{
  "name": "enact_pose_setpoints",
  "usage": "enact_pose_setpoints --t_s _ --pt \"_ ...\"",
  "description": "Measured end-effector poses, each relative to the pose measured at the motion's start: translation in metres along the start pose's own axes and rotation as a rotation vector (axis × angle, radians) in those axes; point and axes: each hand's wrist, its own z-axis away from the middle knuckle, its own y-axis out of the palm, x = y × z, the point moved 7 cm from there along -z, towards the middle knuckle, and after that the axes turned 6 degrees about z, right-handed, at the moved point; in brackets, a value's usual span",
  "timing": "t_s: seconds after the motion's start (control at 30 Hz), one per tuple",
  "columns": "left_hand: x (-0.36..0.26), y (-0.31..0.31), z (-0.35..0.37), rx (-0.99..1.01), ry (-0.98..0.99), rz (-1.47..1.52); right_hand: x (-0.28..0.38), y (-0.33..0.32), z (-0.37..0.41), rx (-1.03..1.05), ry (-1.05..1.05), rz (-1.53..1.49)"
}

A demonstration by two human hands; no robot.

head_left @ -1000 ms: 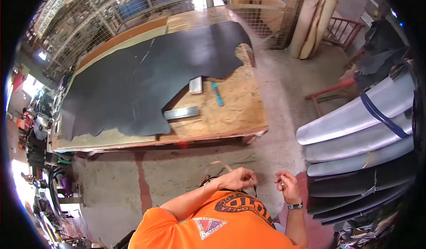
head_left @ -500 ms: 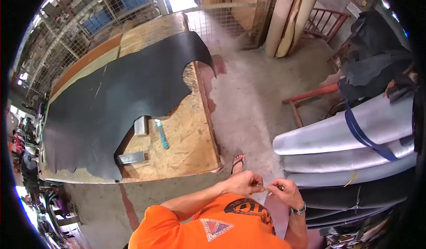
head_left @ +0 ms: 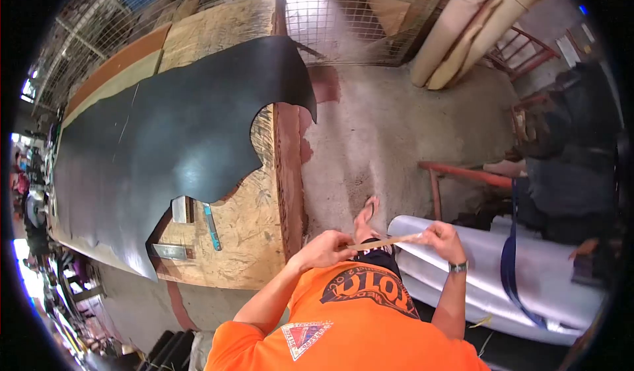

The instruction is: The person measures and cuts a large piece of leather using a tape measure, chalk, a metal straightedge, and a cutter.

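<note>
A narrow tan strip (head_left: 382,243) is stretched between my two hands in front of the orange shirt. One end is pinched in the fingers of my left hand (head_left: 328,247). My right hand (head_left: 444,243), with a watch on its wrist, grips the other end, where a whitish bit shows by the fingers. To the left, a large black leather hide (head_left: 185,126) covers much of the wooden table (head_left: 247,242). On the bare wood lie a teal utility knife (head_left: 211,225) and two metal blocks, one upper (head_left: 180,210) and one lower (head_left: 170,251).
Silvery rolls (head_left: 475,252) with a dark blue strap (head_left: 510,265) lie to my right. Behind them stands a red metal frame (head_left: 465,173) beside dark draped hides (head_left: 568,186). Tall beige rolls (head_left: 462,37) lean near a wire mesh fence (head_left: 337,24). My sandalled foot (head_left: 365,218) is on the concrete floor.
My hands were close together and have drawn apart, with the tan strip now stretched between them. The view has shifted, so the table sits further left and lower rolls are partly hidden.
</note>
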Motion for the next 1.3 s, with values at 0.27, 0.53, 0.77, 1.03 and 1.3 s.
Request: enact_pose_setpoints --t_s 0.27,0.53,0.77,1.03,1.3 --pt "0.007 -0.100 -0.102 -0.345 -0.188 -0.145 -0.042 -0.045 -0.280 0.132 -0.119 0.348" --pt "0.048 -0.193 -0.183 -1.005 -0.332 0.120 0.076 0.001 -0.473 0.624 -0.316 0.622" --pt "0.121 -0.274 -0.238 -1.596 -0.117 0.503 0.144 0.042 -0.580 0.822 -0.495 0.827" --pt "0.160 -0.289 -0.302 -1.588 -0.412 0.646 0.208 0.031 -0.653 0.945 -0.464 0.843" --pt "0.100 -0.245 -0.334 -1.593 -0.485 1.209 0.236 0.057 -0.735 1.190 -0.996 1.005"
